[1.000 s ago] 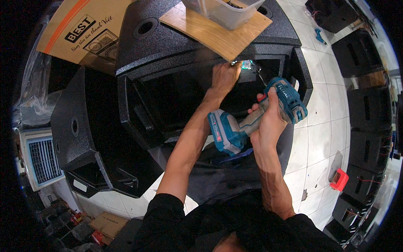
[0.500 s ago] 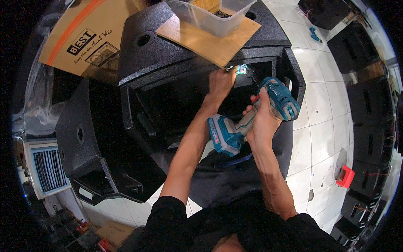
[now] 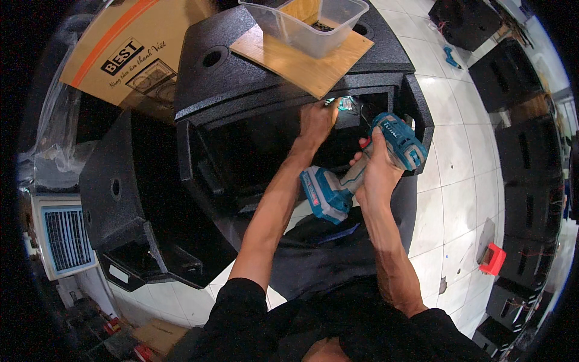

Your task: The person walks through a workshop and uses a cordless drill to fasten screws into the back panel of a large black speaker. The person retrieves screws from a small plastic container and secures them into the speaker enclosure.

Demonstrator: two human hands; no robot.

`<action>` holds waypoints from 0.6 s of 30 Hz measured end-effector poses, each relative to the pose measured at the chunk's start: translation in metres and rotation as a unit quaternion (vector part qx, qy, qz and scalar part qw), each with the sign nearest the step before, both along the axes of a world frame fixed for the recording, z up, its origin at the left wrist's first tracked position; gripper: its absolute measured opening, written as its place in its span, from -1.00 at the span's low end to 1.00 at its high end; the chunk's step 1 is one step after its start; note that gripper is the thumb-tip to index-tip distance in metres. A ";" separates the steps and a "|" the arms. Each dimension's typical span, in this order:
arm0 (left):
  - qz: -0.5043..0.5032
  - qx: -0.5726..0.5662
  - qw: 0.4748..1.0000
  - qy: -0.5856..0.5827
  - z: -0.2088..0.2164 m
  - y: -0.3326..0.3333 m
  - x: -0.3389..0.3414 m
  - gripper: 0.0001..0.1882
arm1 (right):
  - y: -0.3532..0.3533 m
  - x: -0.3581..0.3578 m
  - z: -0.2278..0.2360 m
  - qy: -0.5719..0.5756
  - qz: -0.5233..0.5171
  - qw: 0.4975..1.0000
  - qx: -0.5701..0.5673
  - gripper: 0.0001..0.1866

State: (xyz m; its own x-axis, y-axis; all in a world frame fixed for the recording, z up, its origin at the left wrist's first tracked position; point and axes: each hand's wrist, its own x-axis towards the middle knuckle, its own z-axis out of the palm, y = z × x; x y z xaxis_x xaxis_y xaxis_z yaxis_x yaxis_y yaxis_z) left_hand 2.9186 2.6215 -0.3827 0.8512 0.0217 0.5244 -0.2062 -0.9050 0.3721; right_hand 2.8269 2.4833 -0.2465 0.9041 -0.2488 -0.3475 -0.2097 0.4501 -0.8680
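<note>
My right hand is wrapped round the grip of a teal and grey cordless drill. The drill's front end points into the opening of a black textured speaker cabinet, and its battery hangs toward my left forearm. Inside the opening, my left hand is closed, its fingertips by a small brightly lit part near the upper edge. What those fingers pinch is too small and partly hidden. A wooden board lies on top of the cabinet, bearing a clear plastic tub with small dark pieces inside.
Left of the cabinet stands another open black cabinet. A brown cardboard box leans behind it. More black cabinets line the right side. On the tiled floor lie a red bin and a teal tool.
The whole view has shifted slightly. Both hands stay almost in place, with the drill still in my right hand and its front end at the opening.
</note>
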 end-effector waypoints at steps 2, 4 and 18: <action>0.011 -0.008 1.000 0.016 0.003 -0.003 -0.001 -0.65 | 0.000 0.002 -0.003 -0.008 -0.006 1.000 0.013 -0.82; 0.004 -0.029 0.999 0.030 0.005 -0.003 -0.002 -0.63 | -0.001 0.002 -0.002 -0.008 -0.012 1.000 0.020 -0.84; 0.016 -0.027 0.999 0.030 0.011 -0.002 -0.003 -0.63 | 0.008 0.004 0.002 -0.006 -0.020 1.000 0.019 -0.86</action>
State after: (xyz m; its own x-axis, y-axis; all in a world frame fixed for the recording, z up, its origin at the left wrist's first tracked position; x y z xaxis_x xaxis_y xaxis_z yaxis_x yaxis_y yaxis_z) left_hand 2.9155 2.6195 -0.3722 0.8794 0.0774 0.4698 -0.1527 -0.8888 0.4322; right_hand 2.8308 2.4913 -0.2444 0.8981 -0.2715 -0.3461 -0.1799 0.4913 -0.8522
